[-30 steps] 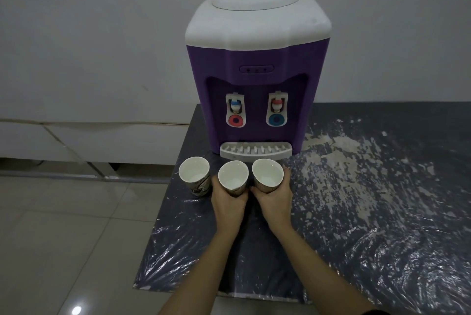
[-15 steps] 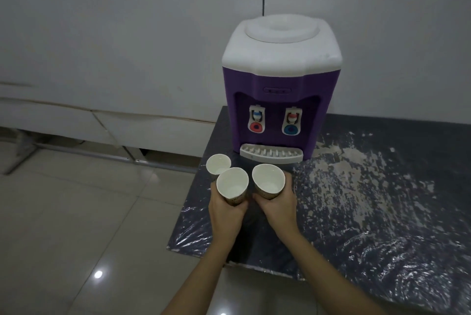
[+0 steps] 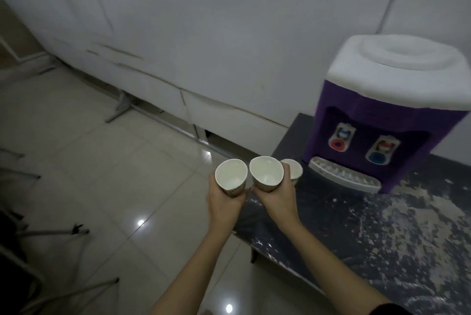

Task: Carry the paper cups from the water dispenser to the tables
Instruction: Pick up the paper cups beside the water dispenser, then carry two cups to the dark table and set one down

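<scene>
My left hand (image 3: 223, 206) grips a white paper cup (image 3: 231, 176) held over the tiled floor, just left of the table's corner. My right hand (image 3: 277, 198) grips a second paper cup (image 3: 266, 173) beside it, rims nearly touching. A third paper cup (image 3: 294, 169) stands on the dark table (image 3: 369, 233), partly hidden behind my right hand's cup, in front of the purple and white water dispenser (image 3: 382, 116). All cups are upright; what they hold is unclear.
The dispenser's drip tray (image 3: 344, 178) juts out toward the standing cup. The dark tabletop is covered in shiny wrap with pale worn patches. White wall panels run behind. Metal stand legs (image 3: 63, 232) lie on the glossy floor at left.
Both hands have carried their cups left, off the table edge and over the floor. The view has swung left, so the dispenser and the third cup now sit to the right.
</scene>
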